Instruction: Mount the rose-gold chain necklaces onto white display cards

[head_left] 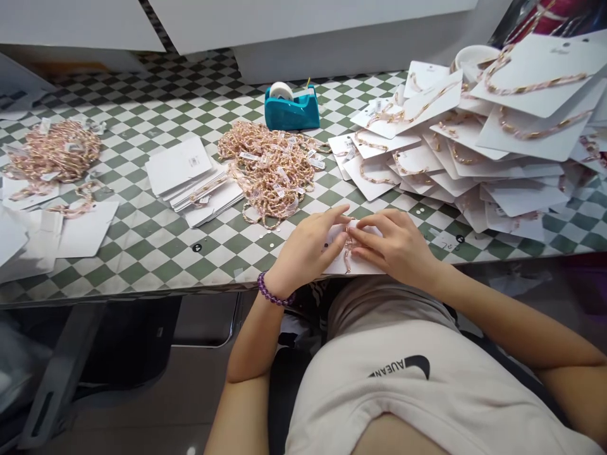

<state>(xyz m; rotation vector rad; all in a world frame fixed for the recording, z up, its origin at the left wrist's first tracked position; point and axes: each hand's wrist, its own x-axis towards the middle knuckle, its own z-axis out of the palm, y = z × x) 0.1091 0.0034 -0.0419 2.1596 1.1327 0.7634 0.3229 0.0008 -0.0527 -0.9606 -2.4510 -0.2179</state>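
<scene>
At the table's near edge lies a white card (363,268), with a pink-and-gold beaded strand (348,260) running down its front. My left hand (310,245) is over the card's left side, thumb and fingers curled in around the upper strand, the index finger stretched further out. From the right, my right hand (396,243) pinches at the same strand with its fingertips. The exact grip points are partly covered by the fingers. A purple bead bracelet (275,294) circles my left wrist.
Beyond my hands sits a heap of tagged beaded strands (272,167), with a teal tape dispenser (291,110) behind it. Stacked white cards (183,165) lie left of it. Another strand pile (57,148) is far left. Carded strands (441,151) are piled high on the right.
</scene>
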